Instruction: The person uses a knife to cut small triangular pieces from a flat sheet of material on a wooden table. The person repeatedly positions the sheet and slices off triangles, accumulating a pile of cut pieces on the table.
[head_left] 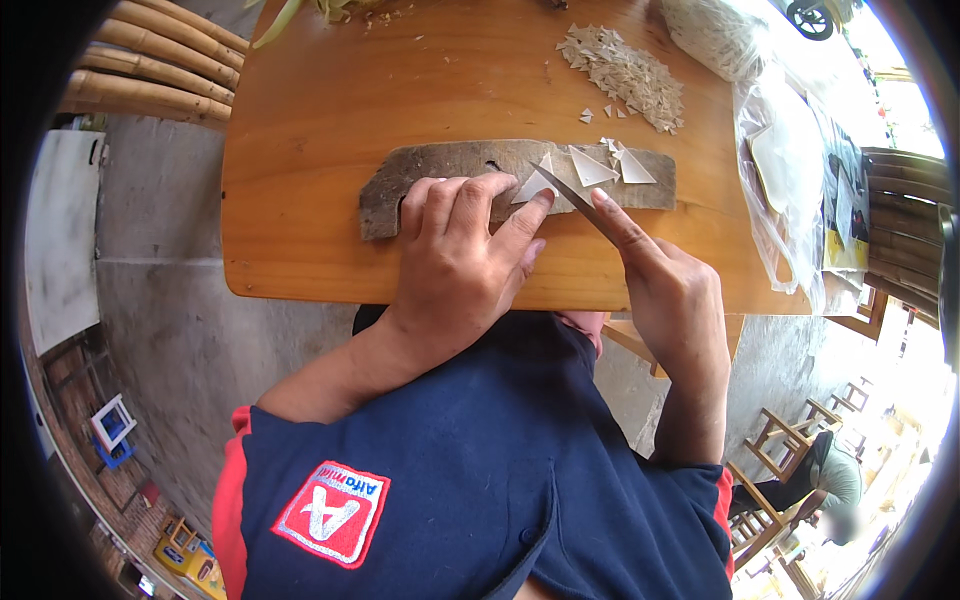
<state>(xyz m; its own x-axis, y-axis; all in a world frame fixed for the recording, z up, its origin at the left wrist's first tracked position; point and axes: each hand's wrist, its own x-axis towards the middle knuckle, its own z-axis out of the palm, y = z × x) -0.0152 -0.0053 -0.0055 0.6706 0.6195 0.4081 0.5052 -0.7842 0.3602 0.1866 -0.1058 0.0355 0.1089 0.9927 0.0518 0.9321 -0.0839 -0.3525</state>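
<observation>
My right hand (672, 290) grips a knife, its index finger stretched along the back of the blade (572, 192). The handle is hidden in my palm. The blade lies across a thin white triangular piece (533, 187) on a worn wooden board (430, 165). My left hand (462, 245) rests over the board's left part, its fingertips pressing that piece down beside the blade. To the right of the blade lie a cut white triangle (592, 168) and another white triangle (636, 170), with small scraps near them.
The board lies on a wooden table (320, 220) near its front edge. A heap of small white triangular pieces (625, 80) sits farther back. Clear plastic bags (775, 200) hang at the right edge. Bamboo slats (150, 65) stand far left; a person (835, 475) is at lower right.
</observation>
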